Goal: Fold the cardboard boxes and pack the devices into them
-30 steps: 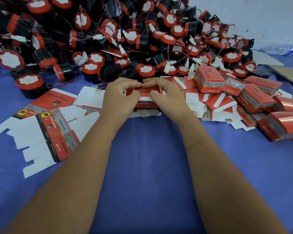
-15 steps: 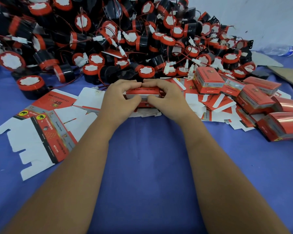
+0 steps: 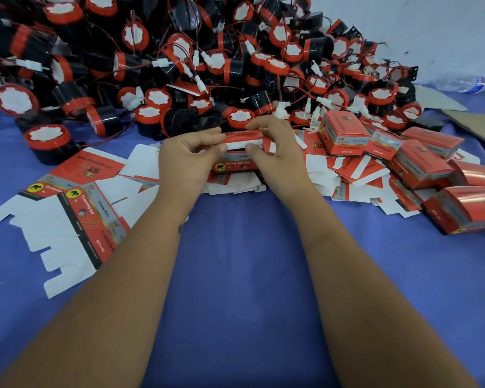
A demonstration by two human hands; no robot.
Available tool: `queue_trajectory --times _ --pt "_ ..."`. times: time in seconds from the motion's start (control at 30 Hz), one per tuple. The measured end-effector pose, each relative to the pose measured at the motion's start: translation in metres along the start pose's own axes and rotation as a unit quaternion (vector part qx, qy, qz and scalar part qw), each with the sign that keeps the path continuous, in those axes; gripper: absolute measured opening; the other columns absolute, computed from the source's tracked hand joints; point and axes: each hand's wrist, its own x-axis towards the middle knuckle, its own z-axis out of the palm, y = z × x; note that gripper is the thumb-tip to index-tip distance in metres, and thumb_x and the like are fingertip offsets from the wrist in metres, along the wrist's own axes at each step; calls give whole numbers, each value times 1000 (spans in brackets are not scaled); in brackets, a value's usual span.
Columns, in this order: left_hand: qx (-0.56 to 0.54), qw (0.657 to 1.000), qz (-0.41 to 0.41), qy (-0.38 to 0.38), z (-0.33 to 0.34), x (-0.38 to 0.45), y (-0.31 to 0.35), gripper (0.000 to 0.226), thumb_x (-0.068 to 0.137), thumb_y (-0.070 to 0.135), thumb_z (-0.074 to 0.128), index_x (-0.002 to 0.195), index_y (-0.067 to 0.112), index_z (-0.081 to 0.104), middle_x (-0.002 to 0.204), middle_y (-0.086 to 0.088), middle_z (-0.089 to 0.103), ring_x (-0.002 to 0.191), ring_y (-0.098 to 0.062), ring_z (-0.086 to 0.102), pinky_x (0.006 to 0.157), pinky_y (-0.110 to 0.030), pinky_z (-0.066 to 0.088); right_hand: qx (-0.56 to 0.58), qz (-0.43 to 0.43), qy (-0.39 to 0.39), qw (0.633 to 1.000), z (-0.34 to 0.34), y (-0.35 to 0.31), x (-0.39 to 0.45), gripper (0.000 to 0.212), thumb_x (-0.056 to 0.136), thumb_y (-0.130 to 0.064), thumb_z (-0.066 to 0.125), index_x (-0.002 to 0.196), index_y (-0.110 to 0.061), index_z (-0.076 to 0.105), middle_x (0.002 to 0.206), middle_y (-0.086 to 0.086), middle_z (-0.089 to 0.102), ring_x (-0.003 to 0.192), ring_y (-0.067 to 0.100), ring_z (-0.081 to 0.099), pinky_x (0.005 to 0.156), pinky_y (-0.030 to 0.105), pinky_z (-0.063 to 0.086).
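Left hand (image 3: pixel 185 161) and right hand (image 3: pixel 275 152) pinch a red cardboard box (image 3: pixel 244 140) above the table (image 3: pixel 235 261); flat boxes (image 3: pixel 93 219) read "Genuine Parts", "QTY:1PC".

Mid-frame, the left hand (image 3: pixel 186 161) and right hand (image 3: pixel 275 152) pinch a red cardboard box (image 3: pixel 242 148) from either end, thumbs on its white flap — it sits above a stack of flat box blanks (image 3: pixel 235 186). A heap of black-and-red devices (image 3: pixel 179 65) fills the upper frame. Folded boxes (image 3: pixel 420 163) cluster at right; unfolded blanks (image 3: pixel 76 217) lie lower left on the blue tablecloth (image 3: pixel 241 275).
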Motion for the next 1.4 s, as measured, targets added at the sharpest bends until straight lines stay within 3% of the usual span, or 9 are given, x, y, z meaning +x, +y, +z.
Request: queue_trajectory --times 0.1,0.37,0.47,0.63,0.77,0.87,1.03,1.23,1.4 --pt "17 1000 4 -22 0 0 0 28 91 1 67 111 21 70 125 1 67 118 -10 63 101 -39 53 -23 -1 26 999 0 0 2 23 86 -1 62 93 -23 58 109 2 47 97 1 48 79 1 36" --pt "183 976 109 -34 2 -2 -2 29 81 4 78 105 21 73 123 0 68 117 -11 59 100 -16 43 24 35 37 998 -1 4 4 24 86 4 59 74 -16 59 105 -2 50 93 -6 48 76 0 35" --pt "224 969 98 -21 2 1 -6 27 84 7 77 109 16 75 128 -2 67 131 -15 52 109 -22 37 24 36 37 998 0 6 3 20 85 5 56 73 -11 59 104 -9 50 93 -16 46 74 -3 34" --pt "229 970 70 -30 2 2 -10 20 89 9 71 106 18 76 132 -2 65 136 -13 48 105 -19 33 2 35 -3 999 5 8 1 4 77 -5 54 81 -6 52 102 5 56 88 9 49 80 28 46" --pt "254 963 90 -27 3 -3 -10 15 90 12 69 103 17 74 124 2 69 117 -17 61 96 -27 45 -74 4 -14 997 3 11 -1 29 74 -9 67 95 -17 49 108 0 46 99 15 47 76 24 47" --pt "286 950 125 -33 5 -6 -9 21 91 7 61 109 18 66 125 4 68 113 -18 61 93 -39 51 -115 -44 18 992 -2 12 -1 39 69 -20 73 95 -22 45 101 -4 41 92 13 43 70 21 43" --pt "283 954 94 -35 6 -4 -8 29 96 27 61 125 28 57 116 11 65 105 -8 56 82 -29 44 -75 -63 167 981 -17 8 -1 31 65 -24 65 86 -17 43 91 -4 40 78 9 41 61 17 34" --pt "337 935 64 -94 5 -1 -11 20 94 11 55 102 18 73 104 6 68 100 -16 56 84 -29 43 -243 72 315 915 -62 31 2 39 74 -43 65 92 -13 47 106 -2 39 86 20 48 62 32 43" --pt "352 928 80 -92 5 1 -12 22 93 10 56 101 18 74 107 6 68 102 -15 55 85 -26 40 -395 114 349 842 -62 32 4 37 80 -33 74 99 -7 56 112 15 51 104 34 47 88 46 40"
